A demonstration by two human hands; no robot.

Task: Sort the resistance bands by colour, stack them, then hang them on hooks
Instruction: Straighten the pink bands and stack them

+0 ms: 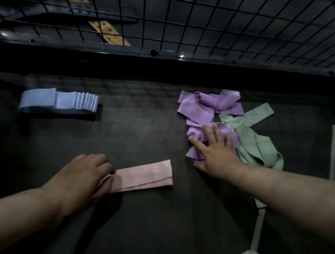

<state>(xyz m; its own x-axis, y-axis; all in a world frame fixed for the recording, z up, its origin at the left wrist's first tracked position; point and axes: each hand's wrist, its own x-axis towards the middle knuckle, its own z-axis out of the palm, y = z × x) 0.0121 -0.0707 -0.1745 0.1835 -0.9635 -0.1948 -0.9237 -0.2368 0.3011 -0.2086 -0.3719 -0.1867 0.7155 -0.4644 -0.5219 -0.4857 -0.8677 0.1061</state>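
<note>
While the left hand point(82, 174) pinches one end of the pink band point(144, 177) on the surface point(142, 135), the right hand point(215, 150) rests flat, fingers spread, on the purple bands point(195, 113).

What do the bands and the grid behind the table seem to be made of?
The purple bands, green bands and pink band look like thin latex or similar rubber, matte with a slight sheen: the loose ones crumple into soft folds, and the pink one lies flat. The grid is probably dark coated metal wire: thin straight rods cross in squares.
</note>
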